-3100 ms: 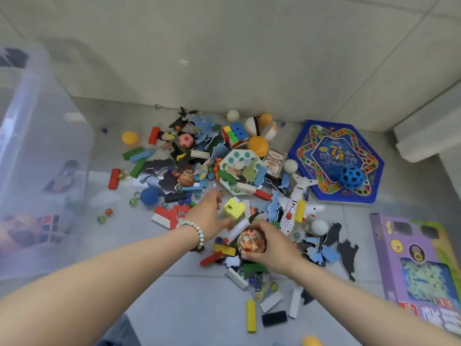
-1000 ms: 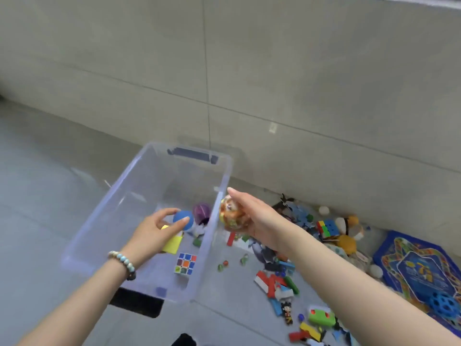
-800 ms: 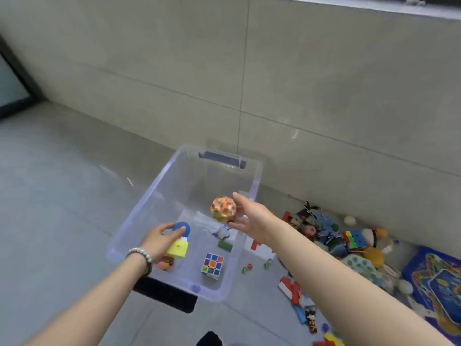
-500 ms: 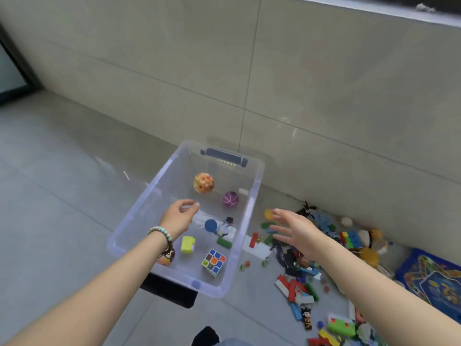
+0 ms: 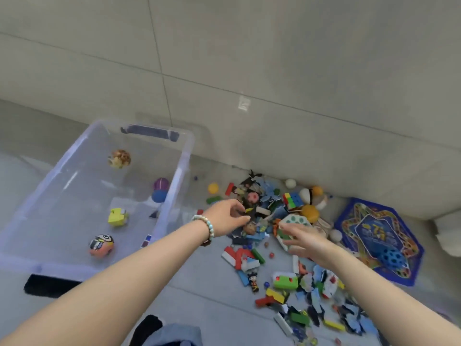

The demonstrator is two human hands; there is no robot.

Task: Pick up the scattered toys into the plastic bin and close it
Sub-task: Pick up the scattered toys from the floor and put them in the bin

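Observation:
A clear plastic bin (image 5: 183,156) stands on the floor at the left. Inside lie an orange patterned ball (image 5: 119,158), a yellow block (image 5: 117,217), a purple ball (image 5: 161,183), a blue ball (image 5: 159,196) and an orange bird-faced toy (image 5: 101,245). The scattered toys (image 5: 264,221) cover the floor to its right. My left hand (image 5: 225,217) hovers over the pile's left edge, fingers loosely curled and holding nothing. My right hand (image 5: 303,239) reaches over a white spotted octagon piece (image 5: 295,219), fingers spread, holding nothing.
A blue hexagonal game board (image 5: 369,228) with a blue holed ball (image 5: 391,255) on it lies at the right. A tiled wall (image 5: 249,83) runs behind the pile. A black mat (image 5: 47,285) shows under the bin's near edge. Blocks and puzzle pieces (image 5: 311,308) spread toward me.
The orange patterned ball and the yellow block left my hands and now lie in the bin. Both hands have swung right from the bin to the toy pile, holding nothing.

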